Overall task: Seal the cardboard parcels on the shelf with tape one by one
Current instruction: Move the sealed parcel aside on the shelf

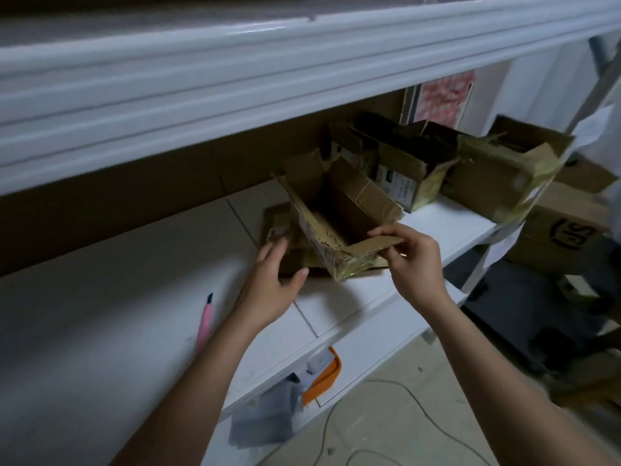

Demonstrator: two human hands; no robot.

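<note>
Near the middle of the frame, on the white shelf (336, 307), the open cardboard parcel (339, 216) is lying tilted, long axis running upper left to lower right. The right hand (411, 260) is pinching its near flap (376, 245); the left hand (275, 284) is hovering open just beside its left wall.

Four open cardboard parcels (339, 210), one pink cutter (205, 322), two hands (272, 284).

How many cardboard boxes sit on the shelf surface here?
At least 4: an open box whose flap the right hand pinches, a flat one beneath it by the left hand, and two open boxes further right. More may be hidden behind.
</note>
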